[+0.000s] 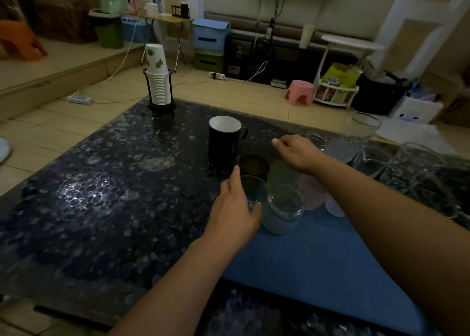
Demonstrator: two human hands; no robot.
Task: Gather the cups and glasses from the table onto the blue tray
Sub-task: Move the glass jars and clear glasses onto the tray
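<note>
Blue tray (330, 259) holds a glass jar (284, 208) and two brown cups (254, 164).

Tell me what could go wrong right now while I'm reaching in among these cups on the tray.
The cups crowd the blue tray's far corner, so your right hand reaching over the green cup could topple it. Your left hand sits close beside the clear glass jar and might nudge it. The dim light makes the clear glasses on the right easy to misjudge.
</note>
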